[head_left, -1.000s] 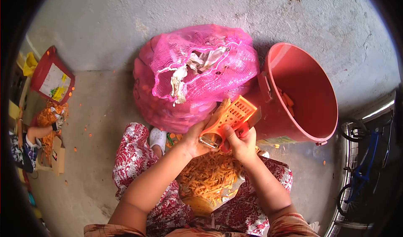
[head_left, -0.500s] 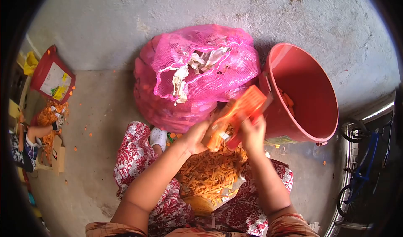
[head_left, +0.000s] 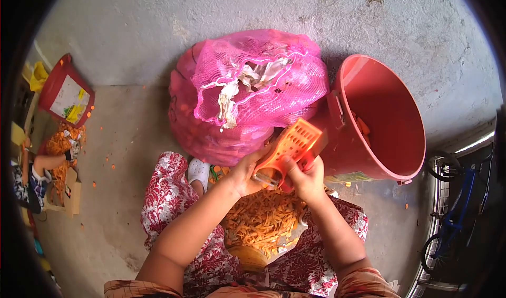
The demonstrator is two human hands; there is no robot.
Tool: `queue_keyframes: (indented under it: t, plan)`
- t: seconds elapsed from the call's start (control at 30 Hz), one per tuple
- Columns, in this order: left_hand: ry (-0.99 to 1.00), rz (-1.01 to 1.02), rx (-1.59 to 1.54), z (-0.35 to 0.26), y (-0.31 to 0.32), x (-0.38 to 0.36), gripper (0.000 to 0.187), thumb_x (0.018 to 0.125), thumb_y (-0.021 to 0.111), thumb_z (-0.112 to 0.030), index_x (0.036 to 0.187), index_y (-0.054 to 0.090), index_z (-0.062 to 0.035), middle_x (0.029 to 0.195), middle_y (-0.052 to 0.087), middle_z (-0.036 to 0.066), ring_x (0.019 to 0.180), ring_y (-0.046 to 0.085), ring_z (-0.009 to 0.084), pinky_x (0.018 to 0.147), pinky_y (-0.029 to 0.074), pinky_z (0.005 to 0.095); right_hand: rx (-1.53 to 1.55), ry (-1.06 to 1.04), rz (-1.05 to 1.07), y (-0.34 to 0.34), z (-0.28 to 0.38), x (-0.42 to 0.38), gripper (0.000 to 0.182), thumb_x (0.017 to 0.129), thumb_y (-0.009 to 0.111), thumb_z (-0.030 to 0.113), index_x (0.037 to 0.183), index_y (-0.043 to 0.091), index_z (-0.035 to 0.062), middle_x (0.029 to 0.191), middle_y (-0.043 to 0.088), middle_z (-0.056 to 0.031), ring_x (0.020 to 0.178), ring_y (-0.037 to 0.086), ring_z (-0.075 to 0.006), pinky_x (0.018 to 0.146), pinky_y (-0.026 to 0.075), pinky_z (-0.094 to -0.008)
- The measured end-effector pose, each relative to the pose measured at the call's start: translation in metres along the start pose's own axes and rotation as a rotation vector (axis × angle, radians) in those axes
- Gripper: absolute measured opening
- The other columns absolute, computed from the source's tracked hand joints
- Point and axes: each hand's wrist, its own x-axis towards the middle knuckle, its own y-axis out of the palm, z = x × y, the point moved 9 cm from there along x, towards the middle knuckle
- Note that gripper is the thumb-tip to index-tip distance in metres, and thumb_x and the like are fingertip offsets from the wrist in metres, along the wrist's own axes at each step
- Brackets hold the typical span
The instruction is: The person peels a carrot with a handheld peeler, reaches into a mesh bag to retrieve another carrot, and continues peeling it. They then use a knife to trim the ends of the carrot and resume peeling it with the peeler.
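Observation:
Both of my hands meet in front of me at an orange peeler (head_left: 296,142), whose broad top has rows of holes and whose lower end carries a metal blade. My right hand (head_left: 307,179) grips it, thumb pressed on its face. A red plastic piece (head_left: 288,184) shows beneath it in the same grip. At the blade end, my left hand (head_left: 246,172) is closed about the peeler, its fingers partly hidden behind. Below both hands, a heap of orange peelings (head_left: 263,219) lies between my legs.
A pink mesh sack (head_left: 237,134) full of carrots sits against the wall. Beside it stands a tilted red bucket (head_left: 387,113) with a few carrots inside. Far right is a blue bicycle (head_left: 458,203). Another person's leg (head_left: 50,163) and a second red bucket (head_left: 59,89) appear at left.
The peeler has come lower and toward me, its holed face now turned up and sharper. My right thumb now rests on its face; my left hand stays at its lower end.

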Motion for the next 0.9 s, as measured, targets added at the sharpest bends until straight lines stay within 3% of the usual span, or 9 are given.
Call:
queue_keyframes:
  t: [0.07, 0.1, 0.2, 0.27, 0.4, 0.47, 0.6, 0.67, 0.9]
  plan:
    - [0.027, -0.068, -0.051, -0.001, 0.000, 0.000, 0.041, 0.083, 0.045, -0.036, 0.110, 0.046, -0.0049, 0.100, 0.056, 0.008, 0.086, 0.056, 0.0182, 0.070, 0.048, 0.0331, -0.128, -0.044, 0.021, 0.002, -0.004, -0.001, 0.013, 0.079, 0.053, 0.006, 0.090, 0.051, -0.0007, 0.070, 0.057, -0.0031, 0.051, 0.049, -0.0046, 0.047, 0.040, -0.0191]
    - [0.005, 0.130, -0.109, 0.000, 0.006, 0.001, 0.042, 0.083, 0.045, -0.033, 0.113, 0.044, -0.0022, 0.105, 0.054, 0.010, 0.093, 0.054, 0.0200, 0.082, 0.044, 0.0347, -0.129, -0.046, 0.015, 0.002, -0.006, -0.001, 0.014, 0.079, 0.053, 0.006, 0.090, 0.050, -0.0007, 0.072, 0.057, -0.0031, 0.054, 0.050, -0.0047, 0.049, 0.040, -0.0193]
    - [0.018, 0.006, -0.040, -0.002, 0.008, 0.000, 0.040, 0.084, 0.044, -0.034, 0.112, 0.045, -0.0053, 0.102, 0.055, 0.009, 0.090, 0.055, 0.0185, 0.076, 0.046, 0.0335, -0.102, 0.003, -0.022, 0.000, -0.009, -0.002, 0.015, 0.079, 0.054, 0.007, 0.092, 0.049, 0.0014, 0.075, 0.056, -0.0024, 0.063, 0.051, -0.0069, 0.057, 0.042, -0.0217]
    - [-0.030, 0.093, -0.009, 0.001, 0.008, -0.002, 0.040, 0.085, 0.042, -0.036, 0.112, 0.046, -0.0077, 0.098, 0.055, 0.007, 0.086, 0.055, 0.0171, 0.072, 0.046, 0.0317, 0.008, 0.082, -0.087, -0.003, -0.009, -0.004, 0.017, 0.079, 0.054, 0.007, 0.094, 0.048, 0.0019, 0.075, 0.056, -0.0018, 0.066, 0.051, -0.0073, 0.059, 0.042, -0.0221]
    - [-0.121, -0.129, 0.069, 0.013, -0.003, -0.009, 0.041, 0.086, 0.038, -0.041, 0.108, 0.045, -0.0071, 0.087, 0.054, 0.010, 0.075, 0.054, 0.0185, 0.054, 0.040, 0.0310, 0.047, -0.258, -0.560, -0.084, 0.003, 0.021, 0.010, 0.080, 0.052, 0.009, 0.087, 0.048, 0.0036, 0.063, 0.051, -0.0003, 0.042, 0.041, -0.0039, 0.038, 0.032, -0.0172]
    - [-0.129, -0.114, 0.095, 0.018, -0.006, -0.012, 0.041, 0.087, 0.036, -0.038, 0.109, 0.043, -0.0052, 0.090, 0.053, 0.012, 0.079, 0.053, 0.0214, 0.057, 0.042, 0.0327, 0.137, -0.262, -0.746, -0.130, 0.005, 0.023, 0.010, 0.080, 0.052, 0.011, 0.087, 0.048, 0.0043, 0.060, 0.049, -0.0002, 0.039, 0.038, -0.0044, 0.035, 0.030, -0.0172]
    - [-0.101, -0.170, 0.079, 0.013, -0.012, -0.010, 0.039, 0.084, 0.041, -0.035, 0.107, 0.044, -0.0035, 0.091, 0.053, 0.011, 0.080, 0.053, 0.0213, 0.058, 0.043, 0.0351, 0.084, -0.221, -0.587, -0.097, 0.019, 0.022, 0.009, 0.079, 0.053, 0.011, 0.084, 0.049, 0.0036, 0.057, 0.049, -0.0009, 0.036, 0.038, -0.0055, 0.032, 0.029, -0.0182]
    - [-0.057, -0.164, 0.057, 0.006, -0.016, -0.006, 0.039, 0.083, 0.043, -0.036, 0.106, 0.045, -0.0040, 0.091, 0.054, 0.010, 0.078, 0.054, 0.0212, 0.058, 0.043, 0.0349, 0.061, -0.126, -0.360, -0.061, 0.003, 0.019, 0.017, 0.080, 0.054, 0.010, 0.093, 0.045, 0.0033, 0.065, 0.053, -0.0023, 0.041, 0.042, -0.0049, 0.036, 0.033, -0.0175]
    - [0.020, -0.172, 0.053, -0.005, 0.000, -0.005, 0.034, 0.083, 0.040, -0.040, 0.098, 0.052, -0.0124, 0.079, 0.056, 0.004, 0.067, 0.054, 0.0157, 0.043, 0.038, 0.0267, 0.038, 0.007, -0.036, -0.002, 0.001, -0.003, 0.016, 0.082, 0.051, 0.009, 0.094, 0.044, 0.0017, 0.061, 0.051, -0.0026, 0.039, 0.044, -0.0058, 0.033, 0.034, -0.0186]
